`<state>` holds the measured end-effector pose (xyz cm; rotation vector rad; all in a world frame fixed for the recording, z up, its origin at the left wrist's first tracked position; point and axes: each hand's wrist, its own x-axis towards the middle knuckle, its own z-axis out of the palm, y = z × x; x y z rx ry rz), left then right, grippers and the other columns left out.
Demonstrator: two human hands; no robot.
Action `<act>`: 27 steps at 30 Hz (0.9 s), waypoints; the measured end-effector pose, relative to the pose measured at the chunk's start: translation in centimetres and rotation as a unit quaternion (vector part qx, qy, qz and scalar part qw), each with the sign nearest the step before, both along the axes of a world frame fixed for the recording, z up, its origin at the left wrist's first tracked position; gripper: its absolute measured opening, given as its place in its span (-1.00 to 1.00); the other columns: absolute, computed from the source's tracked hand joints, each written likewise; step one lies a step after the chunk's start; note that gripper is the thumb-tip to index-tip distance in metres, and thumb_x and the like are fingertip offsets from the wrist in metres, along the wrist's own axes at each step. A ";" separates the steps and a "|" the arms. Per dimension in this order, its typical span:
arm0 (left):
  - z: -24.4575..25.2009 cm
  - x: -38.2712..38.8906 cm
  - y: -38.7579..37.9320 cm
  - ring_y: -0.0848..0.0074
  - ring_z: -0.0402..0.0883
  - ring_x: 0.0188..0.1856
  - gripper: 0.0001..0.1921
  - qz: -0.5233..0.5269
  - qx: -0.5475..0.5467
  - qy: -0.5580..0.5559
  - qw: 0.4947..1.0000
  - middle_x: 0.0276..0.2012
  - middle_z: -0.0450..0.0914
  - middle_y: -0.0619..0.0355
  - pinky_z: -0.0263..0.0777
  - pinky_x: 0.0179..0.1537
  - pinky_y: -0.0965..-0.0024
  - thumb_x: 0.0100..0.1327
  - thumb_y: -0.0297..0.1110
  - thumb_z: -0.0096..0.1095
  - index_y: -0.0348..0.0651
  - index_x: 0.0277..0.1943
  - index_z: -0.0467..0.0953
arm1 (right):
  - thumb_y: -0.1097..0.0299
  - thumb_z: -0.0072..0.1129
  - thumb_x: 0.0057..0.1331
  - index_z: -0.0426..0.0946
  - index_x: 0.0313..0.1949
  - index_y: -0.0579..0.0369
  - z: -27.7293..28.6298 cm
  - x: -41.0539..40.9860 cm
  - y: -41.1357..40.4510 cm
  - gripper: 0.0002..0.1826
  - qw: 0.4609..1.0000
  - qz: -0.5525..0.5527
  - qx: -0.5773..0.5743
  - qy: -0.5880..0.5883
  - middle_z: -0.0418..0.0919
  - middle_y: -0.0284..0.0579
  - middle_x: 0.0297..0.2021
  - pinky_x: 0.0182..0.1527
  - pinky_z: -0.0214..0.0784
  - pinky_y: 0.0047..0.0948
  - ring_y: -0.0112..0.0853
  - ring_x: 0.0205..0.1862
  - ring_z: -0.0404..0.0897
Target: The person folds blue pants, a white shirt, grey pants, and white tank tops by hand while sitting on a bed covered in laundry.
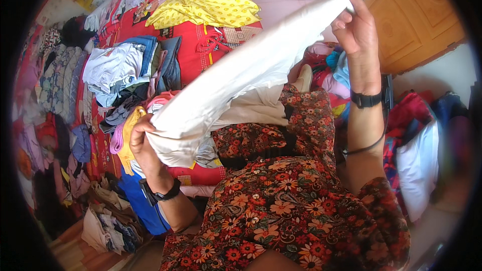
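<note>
A white cloth garment (pixel 241 71) is stretched slantwise in the air before me, held by both hands. My right hand (pixel 356 30), raised at the upper right, pinches its far corner between thumb and fingers. At the lower left, my left hand (pixel 145 146) grips the opposite end. Beige fabric (pixel 256 107) hangs below the white cloth over my lap; whether it belongs to the same piece, I cannot tell. Near my left hand lie a yellow cloth (pixel 131 135) and a rolled pink knit item (pixel 117 139).
A red patterned bedspread (pixel 188 60) carries a stack of folded clothes (pixel 116 64) and a yellow printed cloth (pixel 207 5). More clothes (pixel 60 79) are heaped along the left. On the right are a wooden door (pixel 418 11), a white pillow-like item (pixel 418 169) and piled fabrics (pixel 339 71).
</note>
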<state>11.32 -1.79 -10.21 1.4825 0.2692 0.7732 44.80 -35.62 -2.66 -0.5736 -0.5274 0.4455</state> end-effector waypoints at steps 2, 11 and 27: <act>-1.2 -0.1 0.8 0.46 0.60 -0.15 -0.87 0.013 -0.149 -0.016 0.989 -0.20 0.61 0.10 0.50 -0.07 0.39 0.28 -0.65 0.08 -0.18 -0.27 0.52 | 0.36 -0.02 0.45 0.44 -0.18 0.16 -0.7 0.2 1.2 -0.87 0.996 -0.058 -0.071 0.019 0.60 -0.20 -0.35 -0.45 0.38 -0.59 -0.50 -0.40 0.58; -10.5 2.5 4.8 0.67 0.50 -0.32 -0.90 0.122 0.027 0.154 0.980 -0.33 0.58 0.27 0.41 -0.24 0.56 0.35 -0.57 0.09 -0.25 -0.16 0.55 | 0.40 -0.01 0.43 0.43 0.00 0.24 -11.5 -1.4 5.8 -0.77 0.918 -0.151 -0.342 0.129 0.62 -0.09 -0.15 -0.22 0.47 -0.51 -0.38 -0.16 0.65; -12.5 2.5 -6.1 0.01 0.28 0.30 -0.31 -0.021 0.404 0.236 0.883 0.23 0.33 -0.09 0.24 0.30 0.13 -0.04 -0.66 0.32 -0.11 0.24 0.37 | 0.61 0.12 0.12 0.44 0.05 0.05 -21.9 -9.5 8.6 -0.54 0.728 -0.079 -0.500 -0.461 0.48 0.02 0.03 0.06 0.40 -0.21 -0.07 0.00 0.53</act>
